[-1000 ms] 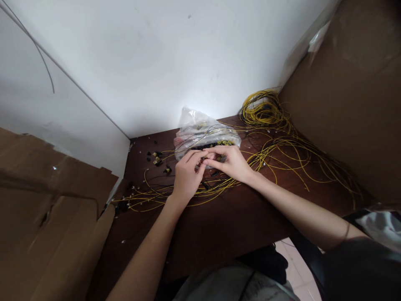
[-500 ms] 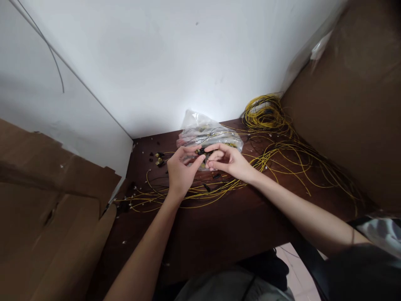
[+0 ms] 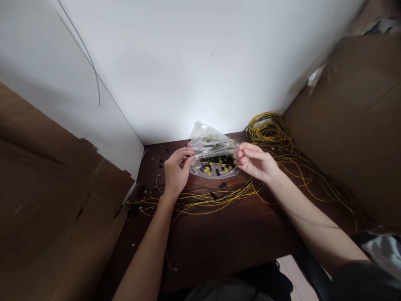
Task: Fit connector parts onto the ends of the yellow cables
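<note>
My left hand (image 3: 178,171) is closed in a pinch, with a small black connector (image 3: 188,156) showing between thumb and fingertips. My right hand (image 3: 257,162) is to its right, fingers bent together and slightly blurred. Thin wires (image 3: 216,162) stretch between the two hands, and the right fingertips pinch them. Behind and below these wires lies a clear plastic bag (image 3: 199,133) with black and yellow connectors (image 3: 207,168) at its open front. A yellow wire (image 3: 168,251) hangs down beside my left forearm, toward the table's near edge.
Yellow and black wires (image 3: 216,205) lie in a bundle across the dark table (image 3: 213,234). A coil of wire (image 3: 266,125) stands at the back right. Cardboard (image 3: 56,200) borders the left side, a brown panel (image 3: 341,113) the right. A white wall (image 3: 194,75) is behind.
My hands have drawn apart, the right one moving right, with wires now stretched between them. The connectors in the bag have come into sight. The camera view has shifted.
</note>
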A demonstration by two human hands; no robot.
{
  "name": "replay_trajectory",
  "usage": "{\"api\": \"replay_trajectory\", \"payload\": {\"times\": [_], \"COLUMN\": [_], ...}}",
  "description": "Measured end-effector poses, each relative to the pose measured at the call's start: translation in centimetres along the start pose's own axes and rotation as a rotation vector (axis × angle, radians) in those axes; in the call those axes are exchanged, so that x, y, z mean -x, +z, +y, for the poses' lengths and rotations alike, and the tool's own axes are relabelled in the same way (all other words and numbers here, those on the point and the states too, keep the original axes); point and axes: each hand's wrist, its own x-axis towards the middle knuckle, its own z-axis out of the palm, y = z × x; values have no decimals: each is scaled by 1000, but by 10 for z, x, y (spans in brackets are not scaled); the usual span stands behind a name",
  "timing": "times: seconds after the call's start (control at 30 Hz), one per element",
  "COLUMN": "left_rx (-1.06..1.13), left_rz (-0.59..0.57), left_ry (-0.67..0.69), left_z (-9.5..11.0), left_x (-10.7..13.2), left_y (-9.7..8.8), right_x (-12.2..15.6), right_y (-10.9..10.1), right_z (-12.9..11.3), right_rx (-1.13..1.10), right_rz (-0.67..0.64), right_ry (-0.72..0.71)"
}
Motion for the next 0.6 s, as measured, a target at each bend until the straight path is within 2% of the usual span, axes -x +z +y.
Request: {"api": "replay_trajectory", "payload": {"times": [0.13,0.2,0.27,0.4,0.5,0.6], "left_rx": [-154,-226,-295,-393,-421,-446], "left_rz": [-49,-59,-52,-69,-81,-67], "left_ry": [48,54,59,93,106,101], "left_z": [-3,-6,-8,-7,-6,-9], "left_x": [-1,-1,-1,-3,-4,-5], "left_y": [-6,-8,-10,-14,-17,-21], "right_x": [-1,-2,-5,-15,-22,-27], "right_y": [-16,-25,-34,-56,-68,-76], "right_z": [-18,-28,-37,-59,-76,-86], "right_rx": [184,242,206,-6,-134,-168], "right_rz": [298,381,389,377,381,486], "right_ry": [-137,-221,-313,-443,-404,-349]}}
